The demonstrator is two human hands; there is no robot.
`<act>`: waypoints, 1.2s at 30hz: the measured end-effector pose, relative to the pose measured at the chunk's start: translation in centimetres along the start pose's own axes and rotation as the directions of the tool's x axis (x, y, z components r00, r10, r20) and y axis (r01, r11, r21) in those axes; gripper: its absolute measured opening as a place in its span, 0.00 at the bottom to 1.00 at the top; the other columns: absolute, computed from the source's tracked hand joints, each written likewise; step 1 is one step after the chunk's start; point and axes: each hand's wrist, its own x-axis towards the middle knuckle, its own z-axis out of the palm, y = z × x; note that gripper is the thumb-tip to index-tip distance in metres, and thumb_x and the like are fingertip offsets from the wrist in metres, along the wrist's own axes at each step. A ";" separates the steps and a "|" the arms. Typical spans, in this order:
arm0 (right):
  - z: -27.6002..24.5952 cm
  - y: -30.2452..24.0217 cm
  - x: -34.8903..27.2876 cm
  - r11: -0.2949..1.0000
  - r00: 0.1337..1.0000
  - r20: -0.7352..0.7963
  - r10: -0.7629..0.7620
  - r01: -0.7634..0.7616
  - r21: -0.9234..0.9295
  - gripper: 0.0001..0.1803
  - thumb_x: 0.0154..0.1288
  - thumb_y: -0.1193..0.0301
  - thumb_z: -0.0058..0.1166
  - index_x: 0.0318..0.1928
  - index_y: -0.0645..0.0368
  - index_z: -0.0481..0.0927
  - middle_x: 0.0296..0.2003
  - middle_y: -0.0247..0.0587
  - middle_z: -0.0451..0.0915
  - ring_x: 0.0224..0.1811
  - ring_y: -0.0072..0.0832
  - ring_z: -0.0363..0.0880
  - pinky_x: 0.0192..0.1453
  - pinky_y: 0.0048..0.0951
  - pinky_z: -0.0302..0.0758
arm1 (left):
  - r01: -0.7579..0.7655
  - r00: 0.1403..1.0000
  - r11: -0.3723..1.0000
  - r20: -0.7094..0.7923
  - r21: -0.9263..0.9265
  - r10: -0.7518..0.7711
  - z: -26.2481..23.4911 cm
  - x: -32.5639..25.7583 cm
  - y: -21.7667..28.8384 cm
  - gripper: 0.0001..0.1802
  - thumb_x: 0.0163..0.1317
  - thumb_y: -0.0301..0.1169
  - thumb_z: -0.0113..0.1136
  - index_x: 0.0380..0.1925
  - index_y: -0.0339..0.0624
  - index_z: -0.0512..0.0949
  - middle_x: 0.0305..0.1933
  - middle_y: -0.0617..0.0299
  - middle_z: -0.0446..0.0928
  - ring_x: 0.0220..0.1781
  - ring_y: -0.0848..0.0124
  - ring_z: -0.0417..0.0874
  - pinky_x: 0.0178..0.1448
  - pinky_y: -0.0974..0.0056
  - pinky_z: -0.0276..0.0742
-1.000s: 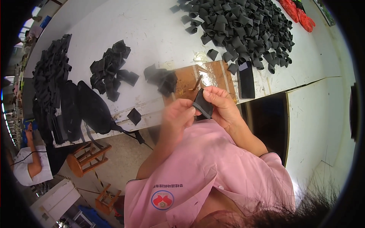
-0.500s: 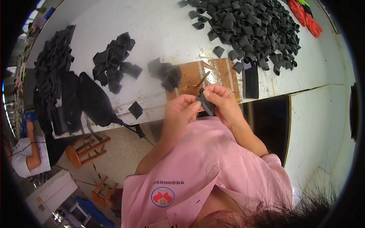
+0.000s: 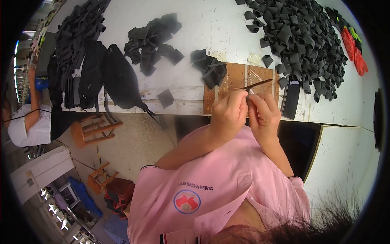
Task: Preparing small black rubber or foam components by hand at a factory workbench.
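Note:
My left hand [image 3: 230, 110] and my right hand [image 3: 265, 116] meet at the near edge of a brown board [image 3: 210, 99], fingertips pinched close together. Between them is a small piece of black fabric [image 3: 248, 93], almost wholly hidden by the fingers. Just beyond the fingertips, a thin dark stick [image 3: 260, 84] slants over the board; whether it is fixed there cannot be made out. A small stack of flat black pieces [image 3: 210, 70] overlaps the board's far left corner. One single black square [image 3: 165, 98] lies farther left, by the table edge.
A large heap of curled black pieces [image 3: 302, 40] covers the table's far right, with red bags [image 3: 353, 51] beyond. Flat pieces [image 3: 150, 42] and black mesh bags [image 3: 120, 77] lie left. A dark box [image 3: 291, 101] stands beside the board. Another person [image 3: 30, 122] sits far left.
The whole view has shifted, so the table appears farther right. My hands have drawn closer together, and the black fabric piece that showed between them is now mostly covered by fingers.

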 end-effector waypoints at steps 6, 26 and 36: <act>0.6 1.3 -0.9 0.762 0.883 0.032 0.468 -0.422 0.491 0.02 0.49 0.80 0.52 0.27 0.64 0.76 0.21 0.32 0.73 0.18 0.17 0.67 0.19 0.19 0.61 | 0.686 0.659 0.085 0.568 -0.723 -0.493 -0.9 1.3 -0.1 0.10 0.52 0.17 0.51 0.34 0.38 0.69 0.27 0.65 0.72 0.16 0.86 0.63 0.17 0.80 0.53; -0.7 4.6 5.0 0.023 0.754 0.637 0.163 -0.648 0.761 0.12 0.60 0.62 0.52 0.26 0.57 0.72 0.18 0.22 0.63 0.18 0.12 0.55 0.20 0.15 0.53 | 0.745 0.576 -0.184 0.758 -0.641 -0.306 -1.3 4.9 -0.8 0.07 0.62 0.25 0.45 0.39 0.39 0.70 0.28 0.60 0.74 0.06 0.84 0.53 0.12 0.78 0.48; -2.0 3.6 3.5 0.831 0.980 0.012 0.199 -0.175 0.527 0.13 0.57 0.65 0.54 0.34 0.64 0.74 0.26 0.33 0.70 0.23 0.19 0.65 0.26 0.17 0.63 | -0.006 0.969 0.944 0.231 -0.329 0.087 -1.2 6.4 1.0 0.18 0.49 0.19 0.54 0.43 0.34 0.71 0.42 0.57 0.74 0.43 0.67 0.75 0.47 0.68 0.70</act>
